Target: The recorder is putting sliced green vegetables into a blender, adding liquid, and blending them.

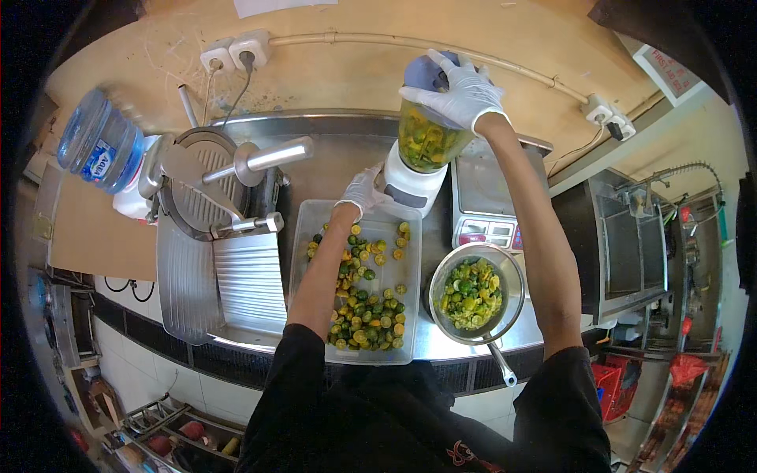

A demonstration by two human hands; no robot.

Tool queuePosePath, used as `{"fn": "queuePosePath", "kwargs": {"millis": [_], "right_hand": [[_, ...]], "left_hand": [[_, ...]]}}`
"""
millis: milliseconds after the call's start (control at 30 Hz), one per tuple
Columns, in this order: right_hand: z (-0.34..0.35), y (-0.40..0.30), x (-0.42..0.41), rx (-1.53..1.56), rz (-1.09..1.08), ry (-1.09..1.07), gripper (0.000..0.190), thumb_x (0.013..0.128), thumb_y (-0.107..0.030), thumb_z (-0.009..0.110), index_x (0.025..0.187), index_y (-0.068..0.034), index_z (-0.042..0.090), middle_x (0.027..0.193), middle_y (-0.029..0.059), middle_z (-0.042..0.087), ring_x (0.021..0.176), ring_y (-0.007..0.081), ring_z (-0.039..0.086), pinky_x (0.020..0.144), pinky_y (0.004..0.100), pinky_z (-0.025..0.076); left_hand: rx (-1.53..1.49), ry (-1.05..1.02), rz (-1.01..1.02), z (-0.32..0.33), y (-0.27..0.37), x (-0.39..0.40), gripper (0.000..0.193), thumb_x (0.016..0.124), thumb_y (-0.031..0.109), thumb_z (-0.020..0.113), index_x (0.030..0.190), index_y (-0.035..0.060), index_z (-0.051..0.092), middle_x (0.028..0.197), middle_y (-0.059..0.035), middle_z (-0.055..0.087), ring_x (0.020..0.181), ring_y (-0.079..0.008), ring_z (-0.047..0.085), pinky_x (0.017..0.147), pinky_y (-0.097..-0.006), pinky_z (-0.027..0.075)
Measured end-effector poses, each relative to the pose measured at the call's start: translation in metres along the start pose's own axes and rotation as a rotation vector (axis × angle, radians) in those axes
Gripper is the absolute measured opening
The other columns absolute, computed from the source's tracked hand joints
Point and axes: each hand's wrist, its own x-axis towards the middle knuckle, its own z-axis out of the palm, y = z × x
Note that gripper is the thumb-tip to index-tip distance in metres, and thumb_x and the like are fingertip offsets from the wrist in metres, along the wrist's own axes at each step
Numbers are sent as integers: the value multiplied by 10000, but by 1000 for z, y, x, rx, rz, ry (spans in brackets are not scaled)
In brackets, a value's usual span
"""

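A blender stands at the back of the steel counter, its clear jar (427, 139) full of cut green-and-yellow citrus fruit. Over its bluish lid (416, 72) my gloved right hand (464, 91) is spread, thumb and fingers gripping the top. My gloved left hand (362, 192) holds the left side of the white blender base (414, 180); some fingertips are hidden. Below that hand, a translucent plastic tub (414, 284) carries many halved small citrus fruits (369, 319). To its right, a metal mesh strainer (434, 290) contains squashed citrus pieces (471, 294).
A meat slicer (207, 177) takes up the counter's left side, beside an upturned water bottle (103, 145). A digital weighing scale (488, 183) stands right of the blender. The strainer's handle (502, 363) overhangs the front edge. Wall sockets (236, 53) and a pipe (414, 47) run behind.
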Motion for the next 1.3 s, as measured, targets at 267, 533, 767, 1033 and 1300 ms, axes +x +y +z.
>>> {"fn": "queuePosePath", "kwargs": {"millis": [267, 533, 767, 1033, 1300], "right_hand": [[-11, 41, -6, 830, 27, 16, 887, 791, -625, 565, 1440, -89, 282, 1355, 197, 459, 1288, 318, 407, 1069, 328, 292], [15, 55, 0, 845, -119, 42, 639, 908, -527, 466, 1401, -129, 385, 1481, 173, 271, 1406, 267, 170, 1128, 343, 162], [44, 89, 17, 1190, -190, 72, 613, 920, -503, 465, 1384, -106, 411, 1472, 158, 299, 1402, 247, 186, 1125, 307, 168], [27, 66, 4, 1062, -219, 6, 599, 936, -478, 450, 1372, -68, 416, 1457, 138, 336, 1398, 244, 197, 1123, 308, 181], [22, 65, 3, 857, -190, 31, 580, 940, -468, 442, 1364, -72, 429, 1451, 113, 355, 1403, 258, 173, 1131, 329, 168]], "left_hand": [[62, 65, 42, 3, -10, 1, 881, 557, 118, 839, 1339, 87, 435, 1231, -177, 535, 1057, -318, 573, 744, -366, 573], [74, 78, 80, 4, -10, -1, 917, 550, 172, 851, 1359, 86, 427, 1264, -165, 539, 1118, -318, 543, 923, -384, 480], [-232, -72, -143, 3, 12, -7, 891, 572, 89, 831, 1364, 137, 426, 1290, -113, 505, 1043, -301, 585, 659, -417, 595], [-130, 21, -160, 2, 7, -12, 829, 591, 109, 826, 1332, 60, 456, 1241, -148, 543, 1031, -278, 591, 646, -378, 601], [-108, -56, -81, -3, 10, -12, 829, 630, 122, 814, 1359, 76, 424, 1314, -146, 487, 1041, -275, 581, 695, -396, 584]]}}
